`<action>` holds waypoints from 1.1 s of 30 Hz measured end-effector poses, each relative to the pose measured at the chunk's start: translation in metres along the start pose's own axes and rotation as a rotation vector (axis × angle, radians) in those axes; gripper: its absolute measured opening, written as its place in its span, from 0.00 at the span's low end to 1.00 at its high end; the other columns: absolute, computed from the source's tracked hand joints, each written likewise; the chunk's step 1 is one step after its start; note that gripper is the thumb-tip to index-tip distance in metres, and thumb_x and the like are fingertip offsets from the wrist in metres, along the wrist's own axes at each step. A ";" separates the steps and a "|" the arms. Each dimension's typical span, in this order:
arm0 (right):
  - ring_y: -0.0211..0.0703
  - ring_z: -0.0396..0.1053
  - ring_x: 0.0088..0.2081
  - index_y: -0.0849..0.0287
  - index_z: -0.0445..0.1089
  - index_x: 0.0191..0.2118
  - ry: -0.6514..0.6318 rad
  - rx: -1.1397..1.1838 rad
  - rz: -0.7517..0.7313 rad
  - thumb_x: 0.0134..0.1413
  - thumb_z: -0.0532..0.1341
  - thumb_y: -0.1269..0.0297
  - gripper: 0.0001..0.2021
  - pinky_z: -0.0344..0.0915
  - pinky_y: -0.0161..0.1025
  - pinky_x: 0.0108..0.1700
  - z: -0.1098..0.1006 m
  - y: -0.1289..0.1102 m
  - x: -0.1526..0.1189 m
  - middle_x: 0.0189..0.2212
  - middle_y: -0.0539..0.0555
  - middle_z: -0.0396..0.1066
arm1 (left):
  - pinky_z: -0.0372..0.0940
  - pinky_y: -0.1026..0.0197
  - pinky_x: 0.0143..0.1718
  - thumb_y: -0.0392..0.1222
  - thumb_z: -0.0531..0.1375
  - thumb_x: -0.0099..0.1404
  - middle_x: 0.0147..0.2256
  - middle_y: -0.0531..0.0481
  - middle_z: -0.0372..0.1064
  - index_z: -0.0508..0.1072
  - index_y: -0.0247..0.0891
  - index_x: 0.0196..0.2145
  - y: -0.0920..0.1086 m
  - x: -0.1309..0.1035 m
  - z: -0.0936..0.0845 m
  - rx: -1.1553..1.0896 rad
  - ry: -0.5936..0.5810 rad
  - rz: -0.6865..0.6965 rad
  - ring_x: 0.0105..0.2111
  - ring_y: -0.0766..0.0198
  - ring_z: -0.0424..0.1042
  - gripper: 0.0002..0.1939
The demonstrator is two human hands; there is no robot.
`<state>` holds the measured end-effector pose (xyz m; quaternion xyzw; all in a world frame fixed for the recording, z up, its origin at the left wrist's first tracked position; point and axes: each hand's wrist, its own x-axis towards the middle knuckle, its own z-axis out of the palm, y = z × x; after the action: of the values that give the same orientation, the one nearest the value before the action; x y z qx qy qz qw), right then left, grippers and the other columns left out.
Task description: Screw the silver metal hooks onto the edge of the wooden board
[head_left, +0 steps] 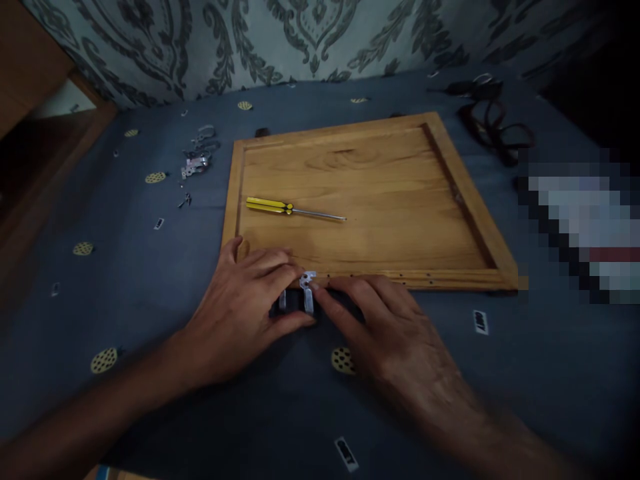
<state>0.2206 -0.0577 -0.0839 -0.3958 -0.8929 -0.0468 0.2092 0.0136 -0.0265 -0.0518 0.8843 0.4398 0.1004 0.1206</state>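
Observation:
A framed wooden panel [340, 180] lies flat on the dark blue cloth. At its near edge, between my two hands, sits a silver metal hinge [307, 287]. My left hand [250, 293] is closed round the hinge's left side, with its thumb below. Beside the hinge's right side, the fingertips of my right hand [380, 313] touch it and the frame edge. Small dark holes run along the frame right of the hinge. A yellow-handled screwdriver [270, 205] rests on the panel, its tip pointing right.
More metal hinges [196, 164] and small screws [185, 200] lie on the cloth left of the panel. Dark-framed glasses [495, 132] are at the back right, near a dark tool [470, 88]. A blurred, pixelated object lies at the far right. Patterned fabric rises behind.

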 end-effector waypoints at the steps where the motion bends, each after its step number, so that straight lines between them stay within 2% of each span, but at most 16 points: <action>1: 0.50 0.65 0.39 0.66 0.71 0.50 -0.001 0.000 0.002 0.58 0.53 0.79 0.17 0.68 0.47 0.40 0.000 0.000 0.000 0.38 0.60 0.72 | 0.51 0.35 0.61 0.55 0.60 0.64 0.50 0.47 0.72 0.68 0.43 0.47 0.000 0.000 0.000 0.005 0.002 -0.002 0.55 0.52 0.69 0.18; 14: 0.49 0.65 0.39 0.66 0.72 0.50 -0.001 0.004 -0.003 0.60 0.50 0.78 0.18 0.68 0.47 0.40 -0.001 0.000 0.000 0.38 0.61 0.72 | 0.52 0.33 0.61 0.54 0.60 0.64 0.49 0.47 0.72 0.69 0.43 0.47 0.000 0.001 0.001 0.005 0.007 0.003 0.54 0.51 0.70 0.18; 19: 0.49 0.64 0.40 0.65 0.71 0.50 -0.006 -0.020 0.002 0.61 0.50 0.77 0.17 0.67 0.45 0.42 -0.001 0.000 0.000 0.38 0.59 0.71 | 0.52 0.34 0.62 0.55 0.58 0.65 0.49 0.47 0.72 0.69 0.42 0.47 -0.001 0.000 0.000 0.008 0.014 0.013 0.54 0.52 0.69 0.18; 33: 0.50 0.66 0.40 0.66 0.71 0.51 0.018 -0.016 -0.010 0.59 0.50 0.79 0.18 0.68 0.46 0.41 -0.001 0.000 -0.001 0.39 0.60 0.72 | 0.51 0.38 0.60 0.55 0.60 0.64 0.50 0.48 0.73 0.69 0.43 0.48 -0.003 0.001 0.003 -0.010 0.032 0.024 0.54 0.54 0.69 0.19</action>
<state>0.2214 -0.0583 -0.0834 -0.3927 -0.8925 -0.0587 0.2140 0.0129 -0.0249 -0.0552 0.8872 0.4304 0.1182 0.1167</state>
